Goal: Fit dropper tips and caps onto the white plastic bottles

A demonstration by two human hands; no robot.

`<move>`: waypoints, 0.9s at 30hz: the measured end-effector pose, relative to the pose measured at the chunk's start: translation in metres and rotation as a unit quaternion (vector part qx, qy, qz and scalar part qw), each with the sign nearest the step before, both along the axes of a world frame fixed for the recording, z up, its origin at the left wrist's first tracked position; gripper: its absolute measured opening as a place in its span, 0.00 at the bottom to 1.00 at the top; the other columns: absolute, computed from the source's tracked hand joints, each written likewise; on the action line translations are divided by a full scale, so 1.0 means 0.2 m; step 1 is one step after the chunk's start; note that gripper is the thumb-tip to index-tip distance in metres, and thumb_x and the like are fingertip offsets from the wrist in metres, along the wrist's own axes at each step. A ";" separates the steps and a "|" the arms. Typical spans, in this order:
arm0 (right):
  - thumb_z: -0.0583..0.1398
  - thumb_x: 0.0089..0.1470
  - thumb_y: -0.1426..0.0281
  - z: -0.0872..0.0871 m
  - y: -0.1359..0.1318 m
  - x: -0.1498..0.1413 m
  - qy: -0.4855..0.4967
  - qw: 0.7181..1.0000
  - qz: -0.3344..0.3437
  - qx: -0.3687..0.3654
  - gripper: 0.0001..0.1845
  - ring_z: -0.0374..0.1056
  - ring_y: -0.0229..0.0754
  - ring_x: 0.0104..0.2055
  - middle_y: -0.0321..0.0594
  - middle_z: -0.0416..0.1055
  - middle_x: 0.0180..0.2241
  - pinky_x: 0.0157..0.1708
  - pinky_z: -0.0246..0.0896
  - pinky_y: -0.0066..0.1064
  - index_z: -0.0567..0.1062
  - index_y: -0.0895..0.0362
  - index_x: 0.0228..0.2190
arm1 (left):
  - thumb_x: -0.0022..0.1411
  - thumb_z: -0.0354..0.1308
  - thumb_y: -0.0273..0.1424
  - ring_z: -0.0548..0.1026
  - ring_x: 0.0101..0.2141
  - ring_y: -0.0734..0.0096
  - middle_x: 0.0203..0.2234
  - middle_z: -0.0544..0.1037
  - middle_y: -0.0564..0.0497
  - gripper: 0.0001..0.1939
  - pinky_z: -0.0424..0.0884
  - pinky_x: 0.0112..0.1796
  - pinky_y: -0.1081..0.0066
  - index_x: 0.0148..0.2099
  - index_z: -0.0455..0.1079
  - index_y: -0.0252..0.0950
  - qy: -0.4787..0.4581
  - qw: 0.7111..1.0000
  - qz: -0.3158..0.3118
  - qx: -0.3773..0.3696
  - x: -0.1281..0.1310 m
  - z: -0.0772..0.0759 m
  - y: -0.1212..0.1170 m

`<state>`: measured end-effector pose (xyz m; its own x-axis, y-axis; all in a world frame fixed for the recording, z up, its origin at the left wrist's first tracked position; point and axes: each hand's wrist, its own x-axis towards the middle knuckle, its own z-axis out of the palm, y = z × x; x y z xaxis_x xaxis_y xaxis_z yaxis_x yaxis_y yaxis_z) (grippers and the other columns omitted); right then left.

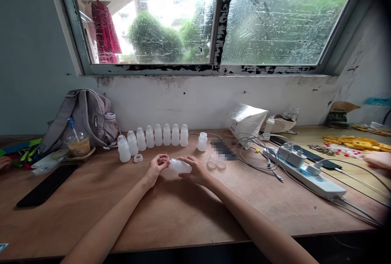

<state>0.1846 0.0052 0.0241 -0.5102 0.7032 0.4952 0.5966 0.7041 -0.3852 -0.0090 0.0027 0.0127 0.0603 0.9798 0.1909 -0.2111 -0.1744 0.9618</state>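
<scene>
My right hand is closed around a small translucent white bottle lying on its side just above the wooden table. My left hand pinches something small at the bottle's mouth, seemingly a clear cap; I cannot make it out. Behind my hands stands a curved row of several capped white bottles. One uncapped bottle stands apart to the right. A loose ring cap lies left of my hands, and two clear caps lie to the right.
A grey backpack and an iced drink cup sit at the left, with a black phone nearer. A white power strip with plugs and cables lies at the right. Another person's hand shows at the right edge, near yellow pieces.
</scene>
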 end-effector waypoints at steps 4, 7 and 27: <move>0.62 0.38 0.63 -0.02 0.00 -0.01 0.030 0.999 -0.023 -0.017 0.32 0.62 0.41 0.36 0.38 0.64 0.35 0.36 0.59 0.32 0.61 0.46 0.48 | 0.42 0.62 0.37 0.70 0.33 0.71 0.30 0.73 0.48 0.20 0.65 0.38 0.69 0.38 0.66 0.33 -0.018 1.000 0.007 -0.008 0.01 0.03 -0.02; 0.61 0.40 0.64 -0.04 0.00 -0.03 0.033 0.998 -0.047 -0.002 0.32 0.62 0.43 0.37 0.39 0.65 0.36 0.36 0.59 0.34 0.61 0.45 0.49 | 0.44 0.60 0.39 0.70 0.35 0.70 0.34 0.73 0.46 0.20 0.64 0.37 0.71 0.39 0.67 0.33 -0.008 0.999 -0.014 -0.040 0.03 0.02 -0.04; 0.57 0.42 0.64 0.03 -0.05 -0.02 0.310 0.758 0.177 -0.545 0.19 0.63 0.35 0.18 0.41 0.68 0.23 0.14 0.53 0.24 0.68 0.63 0.36 | 0.49 0.57 0.36 0.68 0.33 0.68 0.30 0.73 0.47 0.15 0.61 0.36 0.72 0.38 0.70 0.31 0.024 0.996 -0.059 0.062 0.05 0.08 -0.12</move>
